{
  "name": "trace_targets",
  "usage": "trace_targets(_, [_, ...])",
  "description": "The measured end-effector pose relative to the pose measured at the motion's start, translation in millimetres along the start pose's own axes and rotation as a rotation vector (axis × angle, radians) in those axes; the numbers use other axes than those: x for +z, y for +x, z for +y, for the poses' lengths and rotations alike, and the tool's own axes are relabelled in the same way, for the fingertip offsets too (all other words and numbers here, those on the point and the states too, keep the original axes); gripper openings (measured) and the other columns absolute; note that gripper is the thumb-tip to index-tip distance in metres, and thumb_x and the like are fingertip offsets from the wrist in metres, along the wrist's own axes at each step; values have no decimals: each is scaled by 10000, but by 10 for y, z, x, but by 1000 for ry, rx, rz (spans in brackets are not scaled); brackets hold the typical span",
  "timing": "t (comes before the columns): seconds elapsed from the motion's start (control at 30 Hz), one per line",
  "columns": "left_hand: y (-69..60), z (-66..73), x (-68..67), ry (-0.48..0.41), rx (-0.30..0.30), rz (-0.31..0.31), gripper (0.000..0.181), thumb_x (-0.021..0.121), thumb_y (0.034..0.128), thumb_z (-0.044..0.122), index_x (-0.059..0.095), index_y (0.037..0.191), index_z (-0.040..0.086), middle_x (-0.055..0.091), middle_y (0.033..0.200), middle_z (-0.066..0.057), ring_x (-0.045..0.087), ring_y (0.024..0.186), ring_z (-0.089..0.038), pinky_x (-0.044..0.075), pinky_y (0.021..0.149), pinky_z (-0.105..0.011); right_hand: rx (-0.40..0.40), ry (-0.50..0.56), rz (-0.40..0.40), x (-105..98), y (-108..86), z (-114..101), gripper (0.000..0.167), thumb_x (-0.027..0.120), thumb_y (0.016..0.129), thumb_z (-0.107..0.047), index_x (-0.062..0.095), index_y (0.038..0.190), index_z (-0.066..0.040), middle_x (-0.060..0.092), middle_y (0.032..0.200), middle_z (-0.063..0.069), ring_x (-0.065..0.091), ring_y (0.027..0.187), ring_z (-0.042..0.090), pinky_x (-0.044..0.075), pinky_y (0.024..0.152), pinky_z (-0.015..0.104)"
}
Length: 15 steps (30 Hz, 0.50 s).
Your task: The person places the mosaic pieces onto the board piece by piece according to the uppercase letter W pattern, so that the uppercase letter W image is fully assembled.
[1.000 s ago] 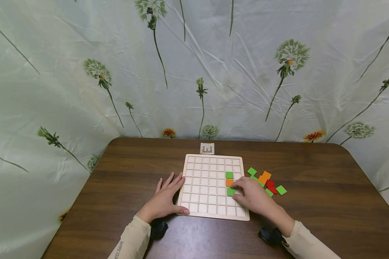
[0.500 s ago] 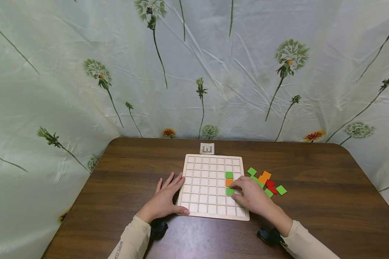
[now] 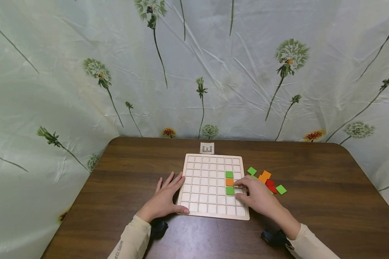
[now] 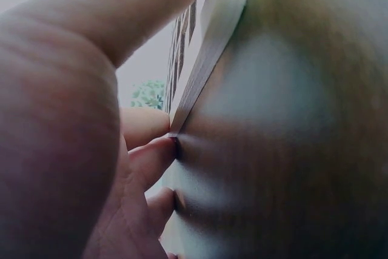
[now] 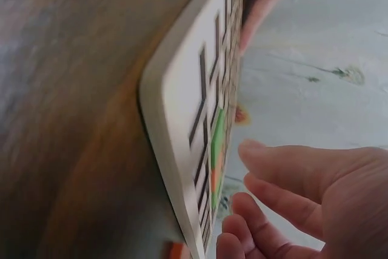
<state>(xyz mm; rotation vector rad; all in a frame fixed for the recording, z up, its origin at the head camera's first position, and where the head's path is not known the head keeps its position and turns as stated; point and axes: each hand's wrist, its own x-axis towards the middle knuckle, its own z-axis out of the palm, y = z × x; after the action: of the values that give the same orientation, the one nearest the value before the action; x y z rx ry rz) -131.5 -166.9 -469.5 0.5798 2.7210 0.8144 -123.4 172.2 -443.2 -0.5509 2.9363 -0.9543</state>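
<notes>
A pale wooden grid board (image 3: 207,187) lies on the table. In one column on its right side sit a green square tile (image 3: 229,175), an orange square tile (image 3: 229,182) and another green tile (image 3: 230,191). My left hand (image 3: 165,198) rests on the board's left edge, fingers spread, thumb on the near corner. Over the right part of the board hovers my right hand (image 3: 257,194), just right of the tiles. In the right wrist view its thumb and fingers (image 5: 260,156) are apart, with nothing between them.
Loose green, orange and red tiles (image 3: 281,189) lie right of the board, partly hidden by my right hand. A small card with a printed grid pattern (image 3: 207,148) lies beyond the board's far edge. A flowered cloth (image 3: 181,90) hangs behind the brown table (image 3: 327,201).
The nearer green tile has shifted slightly left into line with the others. My right hand has let go of it and drawn back to the right. The left hand stays still.
</notes>
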Motion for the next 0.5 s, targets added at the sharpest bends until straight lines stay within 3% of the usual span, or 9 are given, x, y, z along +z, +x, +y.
trace_targets(0.3, [-7, -5, 5, 0, -11, -4, 1141, 867, 709, 537, 285, 1597, 119, 178, 1669, -5, 19, 1548, -274, -61, 1177, -612, -12, 16, 81, -159, -156, 158, 289, 835, 822, -113, 747, 1096, -85, 672, 996, -9, 608, 826, 145, 531, 717, 327])
trace_targets(0.5, [-3, -2, 9, 2, -12, -5, 1142, 867, 708, 537, 285, 1596, 116, 181, 1669, -8, 22, 1548, -277, -60, 1177, -612, 43, 9, 111, -283, -226, 265, 293, 837, 825, -130, 748, 1102, -94, 671, 971, -9, 612, 812, 152, 534, 701, 351])
